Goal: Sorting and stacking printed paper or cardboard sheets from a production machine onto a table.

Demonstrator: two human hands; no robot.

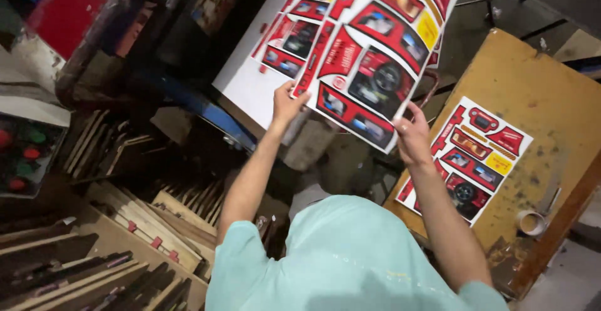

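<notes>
Gripping a printed red sheet (369,67), the left hand (287,103) and right hand (410,137) pinch its lower edge above a yellow table (538,79).

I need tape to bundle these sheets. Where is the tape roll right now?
In the head view, the tape roll sits low on the right, near the edge of the yellow-brown table, just right of the printed sheet lying there.

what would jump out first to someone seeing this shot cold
A big red-and-white printed sheet fills the top centre, held up by the left hand and the right hand. A smaller matching sheet lies on the worn yellow table at right, near a tape roll.
</notes>
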